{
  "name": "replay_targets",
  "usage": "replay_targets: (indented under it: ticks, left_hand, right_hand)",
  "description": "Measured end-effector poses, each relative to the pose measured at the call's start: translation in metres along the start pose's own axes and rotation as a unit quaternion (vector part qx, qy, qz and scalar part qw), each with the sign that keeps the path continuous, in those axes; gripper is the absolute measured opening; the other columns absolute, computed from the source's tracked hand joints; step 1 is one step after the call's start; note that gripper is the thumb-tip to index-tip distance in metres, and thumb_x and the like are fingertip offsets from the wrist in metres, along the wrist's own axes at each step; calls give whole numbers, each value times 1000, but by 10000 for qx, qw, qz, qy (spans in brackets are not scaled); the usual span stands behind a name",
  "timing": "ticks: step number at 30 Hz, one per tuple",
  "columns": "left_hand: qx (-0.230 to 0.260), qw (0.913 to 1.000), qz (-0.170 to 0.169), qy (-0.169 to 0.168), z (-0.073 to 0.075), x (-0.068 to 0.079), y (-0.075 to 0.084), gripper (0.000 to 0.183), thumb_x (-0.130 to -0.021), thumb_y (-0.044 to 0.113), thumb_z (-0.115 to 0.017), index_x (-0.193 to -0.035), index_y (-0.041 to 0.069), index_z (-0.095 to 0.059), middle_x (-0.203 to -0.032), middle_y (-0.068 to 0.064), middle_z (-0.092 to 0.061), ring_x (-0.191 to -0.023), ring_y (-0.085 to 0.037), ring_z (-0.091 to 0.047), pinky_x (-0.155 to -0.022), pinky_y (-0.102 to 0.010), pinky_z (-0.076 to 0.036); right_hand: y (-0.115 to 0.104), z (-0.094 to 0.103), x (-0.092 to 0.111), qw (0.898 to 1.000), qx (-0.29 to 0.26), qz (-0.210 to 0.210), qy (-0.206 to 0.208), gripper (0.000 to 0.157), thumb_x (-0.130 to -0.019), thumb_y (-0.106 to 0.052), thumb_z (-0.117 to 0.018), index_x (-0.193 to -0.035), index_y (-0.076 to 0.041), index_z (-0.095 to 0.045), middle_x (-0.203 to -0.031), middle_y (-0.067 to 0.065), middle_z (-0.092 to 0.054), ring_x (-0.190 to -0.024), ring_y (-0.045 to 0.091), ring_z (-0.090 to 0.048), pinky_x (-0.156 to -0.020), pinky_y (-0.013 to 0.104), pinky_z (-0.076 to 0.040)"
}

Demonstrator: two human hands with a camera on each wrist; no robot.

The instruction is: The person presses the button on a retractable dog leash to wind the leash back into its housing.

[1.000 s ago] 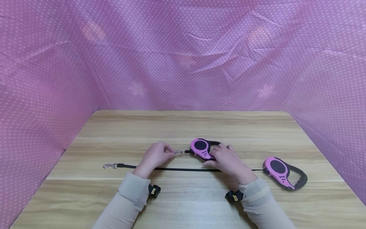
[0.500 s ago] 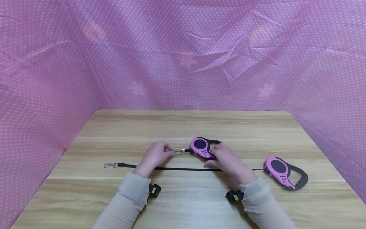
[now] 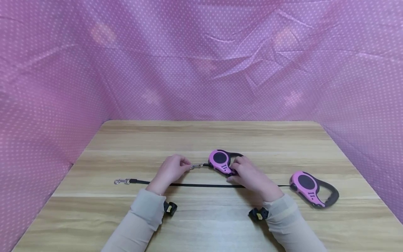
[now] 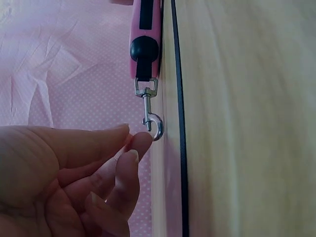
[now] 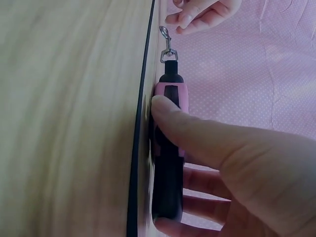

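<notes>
We've got our right hand wrapped round 1 pink-and-black retractable leash, lower middle, casing poking out left; our left hand, loosely curled, is just beside its snap hook.

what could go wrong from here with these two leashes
The left hand reaches the metal clip only at its hook end, so the clip might slip away. The black strap of the other leash runs beside the held leash, so it might get dragged if the right hand shifts that one.
</notes>
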State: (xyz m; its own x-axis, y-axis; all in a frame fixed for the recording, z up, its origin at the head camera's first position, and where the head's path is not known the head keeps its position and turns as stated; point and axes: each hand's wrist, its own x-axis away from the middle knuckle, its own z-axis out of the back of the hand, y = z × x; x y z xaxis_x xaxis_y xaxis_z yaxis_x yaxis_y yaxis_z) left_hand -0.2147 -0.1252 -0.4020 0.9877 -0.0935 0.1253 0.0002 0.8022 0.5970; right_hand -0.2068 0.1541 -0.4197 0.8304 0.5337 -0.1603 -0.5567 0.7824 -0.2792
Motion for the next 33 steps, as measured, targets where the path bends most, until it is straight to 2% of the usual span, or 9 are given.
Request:
replay_targets:
  ticks: [4, 12, 17, 24, 33]
  left_hand:
    - [-48, 10000, -24, 24, 1, 1, 2, 16, -91, 24, -71, -103, 14, -73, -91, 0, -71, -77, -13, -60, -73, -32, -49]
    - [294, 9996, 20, 9, 7, 7, 8, 21, -93, 28, -68, -108, 13, -70, -92, -2, -70, -58, -19, -61, -54, -28, -47]
    - [177, 9997, -108, 115, 10, 10, 12, 21, -94, 32, -67, -109, 17, -71, -98, 0, -70, -60, -17, -61, -61, -29, -47]
    - [151, 9990, -320, 270, 15, 14, 11, 20, -95, 35, -65, -106, 20, -71, -99, 3, -70, -87, -14, -63, -75, -33, -51]
    - [127, 9989, -386, 251, 18, 23, -7, 21, -94, 33, -67, -106, 17, -71, -97, 4, -70, -85, -13, -62, -78, -35, -52]
  right_hand:
    - [0, 4, 0, 10000, -41, 16, 78, 40, -80, -34, -82, -103, -2, -71, -99, 7, -62, -95, 22, -55, -87, 40, -48]
    - [1, 13, 1, 9995, 76, -137, 271, 38, -85, -37, -77, -106, -6, -72, -105, 8, -67, -101, 26, -57, -93, 43, -48]
    - [0, 20, 2, 9986, -84, -194, 493, 39, -85, -35, -77, -108, -4, -72, -105, 9, -69, -100, 27, -57, -91, 44, -49]
    - [0, 31, 5, 9955, -602, -509, 533, 40, -88, -35, -74, -114, -4, -71, -108, 11, -68, -104, 27, -56, -91, 46, -49]
    - [10, 36, 29, 9905, -848, -885, 618, 31, -90, -33, -72, -110, -9, -70, -103, 4, -67, -103, 24, -56, -86, 42, -48]
